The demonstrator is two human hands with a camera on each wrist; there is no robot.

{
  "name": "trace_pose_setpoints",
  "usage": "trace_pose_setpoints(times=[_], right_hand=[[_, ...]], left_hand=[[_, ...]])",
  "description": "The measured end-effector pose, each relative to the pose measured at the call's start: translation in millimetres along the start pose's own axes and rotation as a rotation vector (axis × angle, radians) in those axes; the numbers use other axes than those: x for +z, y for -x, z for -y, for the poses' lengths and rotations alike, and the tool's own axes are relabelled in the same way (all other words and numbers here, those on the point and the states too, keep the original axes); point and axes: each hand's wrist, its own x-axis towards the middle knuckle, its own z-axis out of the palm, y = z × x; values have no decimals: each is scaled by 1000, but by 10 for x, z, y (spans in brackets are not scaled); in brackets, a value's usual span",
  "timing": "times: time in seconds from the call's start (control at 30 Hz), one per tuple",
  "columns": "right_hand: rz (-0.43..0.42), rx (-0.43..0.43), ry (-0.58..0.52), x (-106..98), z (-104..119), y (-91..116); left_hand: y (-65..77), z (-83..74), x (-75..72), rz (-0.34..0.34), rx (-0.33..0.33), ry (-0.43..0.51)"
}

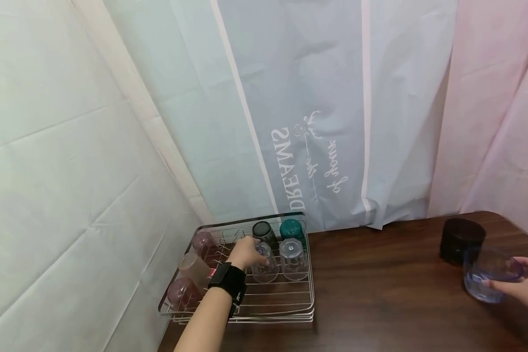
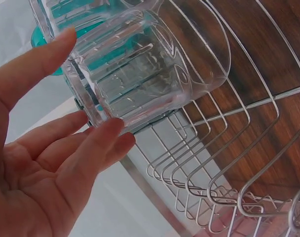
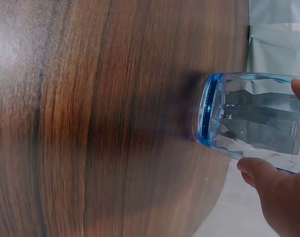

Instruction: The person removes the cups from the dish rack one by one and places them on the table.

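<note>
Over the wire dish rack, my left hand (image 1: 245,252) spans the base of an upside-down clear glass (image 1: 265,269), thumb on one side and fingertips on the other. The left wrist view shows that clear glass (image 2: 140,79) with its ridged sides and the left fingers (image 2: 108,143) at its base end. Far to the right, my right hand (image 1: 525,283) grips a blue-tinted clear glass (image 1: 484,281) upright, low over the brown table. Seen from the right wrist, the thumb and a finger hold opposite sides of the tinted glass (image 3: 258,116), its thick blue bottom close to the tabletop.
The rack (image 1: 286,313) also holds another clear glass (image 1: 294,261), a teal glass (image 1: 292,229), a grey glass (image 1: 264,232) and several pinkish ones at left. A black round container (image 1: 462,239) stands behind the tinted glass. Curtains hang behind the table (image 1: 378,293).
</note>
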Motion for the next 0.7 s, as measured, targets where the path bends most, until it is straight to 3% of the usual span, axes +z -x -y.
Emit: trace_pose_setpoints(times=[0.23, 0.33, 0.47, 0.7], right_hand=[[46, 29, -40, 6, 126, -72], [79, 52, 12, -8, 172, -117], [132, 68, 79, -23, 199, -142], [197, 60, 25, -26, 200, -86]], left_hand=[[-44, -24, -59, -45, -32, 5], [-51, -53, -96, -56, -45, 7], [-43, -71, -122, -67, -47, -15], [32, -37, -143, -77, -14, -55]])
